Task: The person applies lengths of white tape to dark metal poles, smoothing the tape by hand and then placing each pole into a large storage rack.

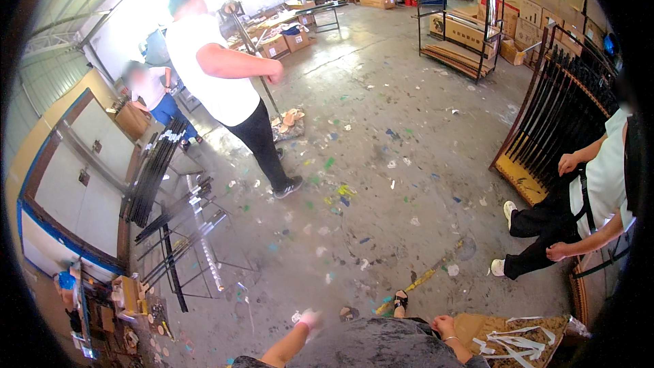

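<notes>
At the lower edge my left hand (310,319) is held out beside my dark shirt. It looks pale, as if gloved, and motion smears its fingers. A small white scrap (296,317) shows right by it; whether the hand holds or only overlaps it, I cannot tell. My right hand (443,326) is at my other side with its fingers curled in, and what lies inside them, if anything, is hidden. It is nearest to a brown board (470,328), on which several white strips (521,344) lie loosely tangled.
Racks of dark rods (153,174) stand left, beside white double doors (95,157). A person in white (221,82) stands ahead at a pole; another (151,88) is behind. A seated person (599,184) is right, by a rod rack (555,112). Scraps litter the floor (381,184).
</notes>
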